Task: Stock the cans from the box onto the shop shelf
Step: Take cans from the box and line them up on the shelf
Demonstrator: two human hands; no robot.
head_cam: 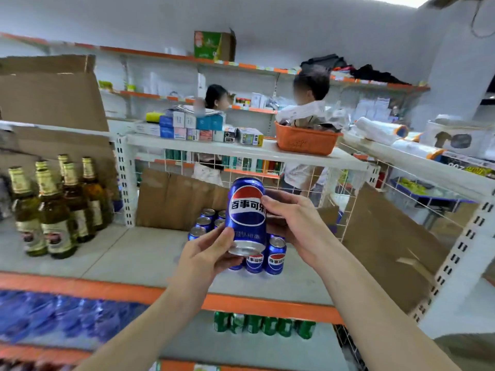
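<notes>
Lower shelves are cut off and blurred: we see green cans under the orange shelf lip, and blue wrapped stock to the left, no detail readable. The box named in the task we can't identify; cardboard sheets stand at the back and right of the bay.

Both hands up over the shelf. Left hand grips the blue can low down, thumb on the front near the base rim, fingers curled underneath. Right hand holds the can's upper right side, thumb tip on the label, fingers wrapped behind and mostly hidden by the can. Both grips are closed on it. Can is in the air, roughly upright, top tilted slightly away, label facing us.

Directly behind and below it: stocked cans in rows on the shelf, middle ones hidden by the held can and hands, so no count possible.

Open room: bare shelf left of the rows, up to the brown bottles at the left end. Right side is tighter, bounded by cardboard and the wire mesh. White slotted uprights frame the bay; upper shelf sits above the held can.

Beyond: orange basket, small boxes, two people, blurred.
</notes>
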